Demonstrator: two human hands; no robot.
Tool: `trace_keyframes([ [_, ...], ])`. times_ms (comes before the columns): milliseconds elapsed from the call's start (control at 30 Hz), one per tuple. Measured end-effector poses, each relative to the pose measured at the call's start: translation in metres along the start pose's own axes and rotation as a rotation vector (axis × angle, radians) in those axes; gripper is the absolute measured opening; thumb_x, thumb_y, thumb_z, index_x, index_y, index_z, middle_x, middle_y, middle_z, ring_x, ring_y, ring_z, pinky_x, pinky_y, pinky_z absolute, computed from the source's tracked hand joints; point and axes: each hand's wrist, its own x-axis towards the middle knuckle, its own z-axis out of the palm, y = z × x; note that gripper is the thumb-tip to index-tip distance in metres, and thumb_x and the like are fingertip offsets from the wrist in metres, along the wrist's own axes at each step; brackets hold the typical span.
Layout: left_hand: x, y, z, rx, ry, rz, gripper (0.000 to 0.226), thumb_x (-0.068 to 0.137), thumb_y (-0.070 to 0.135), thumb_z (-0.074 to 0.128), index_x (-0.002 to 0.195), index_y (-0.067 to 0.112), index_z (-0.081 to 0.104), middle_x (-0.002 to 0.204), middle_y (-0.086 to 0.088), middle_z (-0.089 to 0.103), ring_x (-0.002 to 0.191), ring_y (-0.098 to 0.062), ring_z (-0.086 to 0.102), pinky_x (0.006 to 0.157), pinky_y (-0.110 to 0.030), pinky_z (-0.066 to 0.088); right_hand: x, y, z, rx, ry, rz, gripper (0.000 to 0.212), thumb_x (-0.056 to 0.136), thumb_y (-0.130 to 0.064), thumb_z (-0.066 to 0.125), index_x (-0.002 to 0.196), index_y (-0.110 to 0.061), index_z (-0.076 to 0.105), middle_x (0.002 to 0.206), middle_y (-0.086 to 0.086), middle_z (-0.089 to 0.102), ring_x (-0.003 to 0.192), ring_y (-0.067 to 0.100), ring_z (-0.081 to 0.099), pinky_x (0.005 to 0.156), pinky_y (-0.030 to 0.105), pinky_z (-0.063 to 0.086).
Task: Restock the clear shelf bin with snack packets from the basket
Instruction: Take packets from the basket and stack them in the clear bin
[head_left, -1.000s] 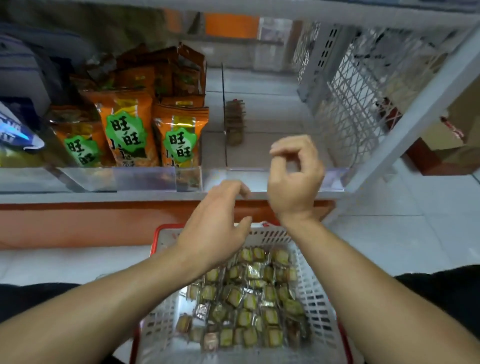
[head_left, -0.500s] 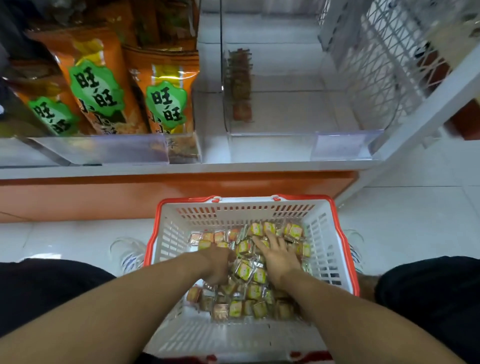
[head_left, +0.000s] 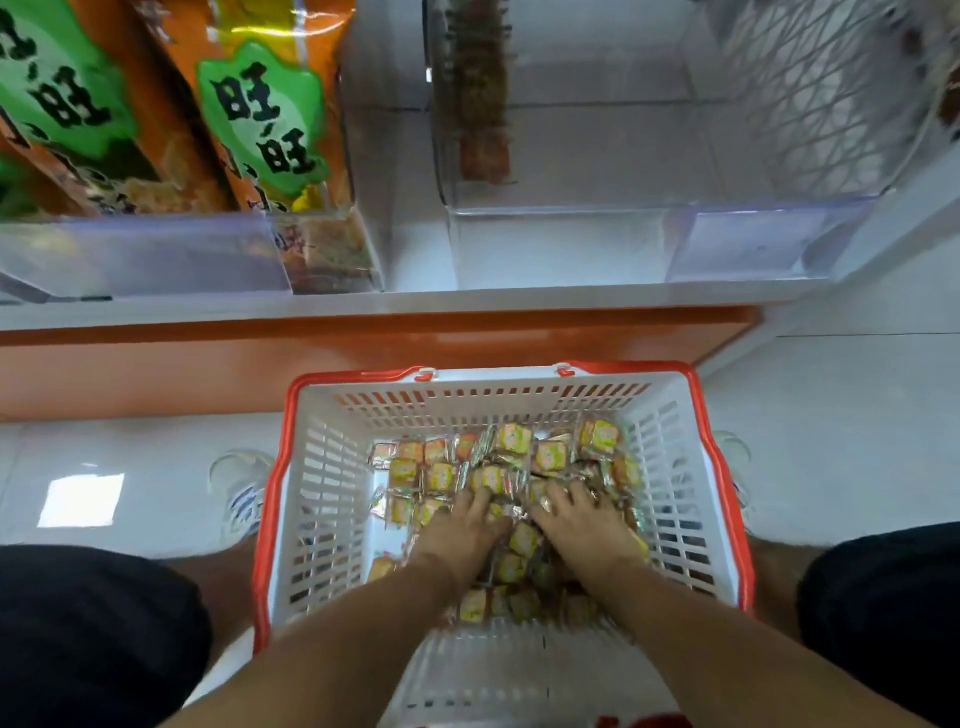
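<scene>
Both hands down in the white, red-rimmed basket (head_left: 322, 499): left hand (head_left: 457, 535) and right hand (head_left: 584, 530) spread, fingers dug into the snack packets (head_left: 511, 457); grasp unclear. Far right, clear shelf bin (head_left: 561, 244) mostly bare; far left, orange bags (head_left: 270, 119) reading "旺旺".

The basket (head_left: 322, 499) is seen in white slotted plastic edged by a red-orange rim, and the snack packets (head_left: 550, 457) heaped in it are coloured yellow and orange with silver foil borders. Beyond the basket, an orange band (head_left: 208, 364) is carried under the white shelf. Above the basket to the left, orange bags (head_left: 260, 119) are marked with green splash shapes and black characters.
</scene>
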Motion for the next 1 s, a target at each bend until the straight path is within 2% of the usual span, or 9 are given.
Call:
trace_keyframes([
  [100,0.004,-0.001,0.009,0.005,0.014,0.015,0.069,0.092,-0.001,0.062,0.148,0.025,0.032,0.164,-0.018,0.015,0.138,-0.041,0.040,0.093,-0.053,0.056,0.004,0.001,-0.006,0.027,-0.029,-0.001,0.075,0.094,-0.010,0.060,0.156,-0.025,0.020,0.153,0.014,0.029,0.140,0.038,0.028,0.097,0.053,0.049],
  [300,0.002,0.003,0.006,-0.097,-0.036,-0.006,0.062,0.092,-0.006,0.060,0.143,0.023,0.040,0.166,-0.017,0.010,0.119,-0.045,0.058,0.083,-0.053,0.059,0.017,0.009,-0.023,0.288,-0.242,-0.002,0.080,0.087,-0.010,0.065,0.154,-0.031,0.026,0.157,0.015,0.031,0.144,0.040,0.029,0.110,0.048,0.040],
  [400,0.000,0.002,0.004,-0.122,0.028,-0.034,0.046,0.094,-0.003,0.060,0.134,0.018,0.054,0.154,-0.017,0.030,0.108,-0.036,0.065,0.083,-0.046,0.060,0.015,0.011,-0.028,0.552,-0.155,0.098,0.050,0.082,-0.003,0.067,0.121,-0.029,0.049,0.127,0.006,0.048,0.115,0.027,0.052,0.086,0.033,0.047],
  [467,-0.003,-0.001,0.001,-0.166,0.059,-0.074,0.043,0.094,0.002,0.062,0.134,0.019,0.057,0.147,-0.012,0.037,0.104,-0.032,0.067,0.087,-0.045,0.061,0.013,0.014,-0.036,0.668,-0.107,0.145,0.050,0.077,0.003,0.070,0.102,-0.033,0.046,0.123,0.000,0.048,0.099,0.018,0.052,0.066,0.021,0.041],
  [567,-0.006,-0.011,-0.009,-0.294,0.082,-0.161,0.037,0.093,0.015,0.067,0.130,0.018,0.061,0.138,-0.005,0.052,0.105,-0.029,0.068,0.091,-0.042,0.059,0.008,0.018,-0.055,0.763,-0.116,0.155,0.048,0.077,0.002,0.071,0.103,-0.032,0.047,0.126,0.000,0.055,0.092,0.017,0.060,0.052,0.019,0.041],
  [667,-0.009,-0.023,-0.026,-0.708,0.142,-0.284,0.012,0.097,0.024,0.062,0.102,0.014,0.067,0.096,-0.004,0.069,0.085,-0.022,0.066,0.077,-0.030,0.054,0.002,0.022,-0.090,0.778,-0.167,0.121,0.041,0.079,-0.012,0.078,0.107,-0.030,0.053,0.112,0.002,0.063,0.091,0.022,0.064,0.065,0.028,0.049],
  [733,-0.014,-0.028,-0.042,-1.131,0.182,-0.334,0.007,0.094,0.007,0.065,0.087,0.009,0.065,0.070,-0.003,0.066,0.063,-0.018,0.064,0.061,-0.028,0.050,-0.008,0.023,-0.126,0.769,-0.191,0.034,0.038,0.077,-0.018,0.082,0.094,-0.032,0.050,0.099,0.001,0.060,0.083,0.022,0.059,0.065,0.028,0.046],
  [800,-0.025,-0.030,-0.061,-1.428,0.200,-0.351,0.020,0.091,-0.011,0.060,0.080,0.006,0.060,0.056,0.001,0.064,0.047,-0.010,0.060,0.048,-0.025,0.048,-0.024,0.023,-0.167,0.683,-0.174,-0.062,0.040,0.077,-0.021,0.084,0.105,-0.025,0.055,0.100,0.004,0.061,0.086,0.022,0.058,0.067,0.027,0.043],
  [1000,-0.072,-0.014,-0.149,-1.931,0.016,-0.012,0.028,0.101,0.009,0.046,0.113,0.012,0.071,0.092,-0.011,0.070,0.074,-0.020,0.072,0.081,-0.044,0.063,-0.101,0.037,-0.282,0.656,0.346,-0.268,0.048,0.076,-0.032,0.084,0.117,-0.026,0.059,0.098,-0.010,0.065,0.081,0.005,0.057,0.071,0.018,0.043],
])
